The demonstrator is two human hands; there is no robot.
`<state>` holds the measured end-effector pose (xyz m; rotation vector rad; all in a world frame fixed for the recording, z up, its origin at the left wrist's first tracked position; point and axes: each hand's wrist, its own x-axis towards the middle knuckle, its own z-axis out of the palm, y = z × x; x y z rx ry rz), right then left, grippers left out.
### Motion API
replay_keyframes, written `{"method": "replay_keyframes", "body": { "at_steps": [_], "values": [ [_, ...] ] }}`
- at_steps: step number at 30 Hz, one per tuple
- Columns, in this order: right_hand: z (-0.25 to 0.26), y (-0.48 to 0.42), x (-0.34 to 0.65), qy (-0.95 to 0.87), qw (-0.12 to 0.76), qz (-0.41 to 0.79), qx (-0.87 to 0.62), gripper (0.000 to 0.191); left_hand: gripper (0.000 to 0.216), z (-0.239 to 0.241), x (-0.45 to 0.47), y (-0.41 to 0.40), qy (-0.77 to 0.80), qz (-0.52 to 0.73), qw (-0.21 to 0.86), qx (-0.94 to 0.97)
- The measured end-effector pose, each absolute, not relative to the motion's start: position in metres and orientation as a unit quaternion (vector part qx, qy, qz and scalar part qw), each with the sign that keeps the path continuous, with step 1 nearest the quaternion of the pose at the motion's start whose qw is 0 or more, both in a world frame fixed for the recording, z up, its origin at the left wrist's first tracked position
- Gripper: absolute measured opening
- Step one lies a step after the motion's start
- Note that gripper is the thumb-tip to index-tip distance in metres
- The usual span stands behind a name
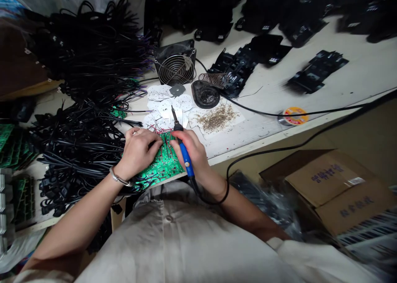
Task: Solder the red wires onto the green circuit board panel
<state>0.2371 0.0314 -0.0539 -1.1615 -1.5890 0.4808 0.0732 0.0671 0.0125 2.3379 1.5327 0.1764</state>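
Note:
A green circuit board (161, 165) lies at the near edge of the white workbench (356, 74), with thin red wires at its far end. My left hand (138, 148) rests on the board's left part, fingers curled and pressed down on it. My right hand (190, 153) is closed around a soldering iron (182, 144) with a blue handle. The iron's dark tip points up and away, above the board's far edge. Its black cord (279, 148) runs off to the right.
A big heap of black cables (89, 76) fills the left. Behind the board lie white paper scraps (167, 103), a small fan (175, 64), an iron stand with coil (206, 91), solder bits (217, 117), a solder spool (294, 115). Black plastic parts (316, 70) cover the far bench. A cardboard box (335, 188) sits lower right.

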Motion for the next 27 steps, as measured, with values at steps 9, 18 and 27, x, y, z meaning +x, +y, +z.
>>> {"method": "replay_keyframes", "body": {
  "at_steps": [9,18,27],
  "values": [
    [-0.048,0.027,0.242,-0.638,0.582,0.186,-0.469,0.02,0.019,0.009,0.078,0.069,0.516,0.012,0.1,0.851],
    [-0.035,0.007,0.257,-0.576,0.624,0.245,-0.468,0.02,0.026,0.017,0.075,0.065,0.539,-0.015,0.09,0.837],
    [-0.024,-0.006,0.26,-0.562,0.583,0.285,-0.513,0.007,0.017,0.021,0.078,0.087,0.634,-0.015,0.27,0.724]
  ]
}}
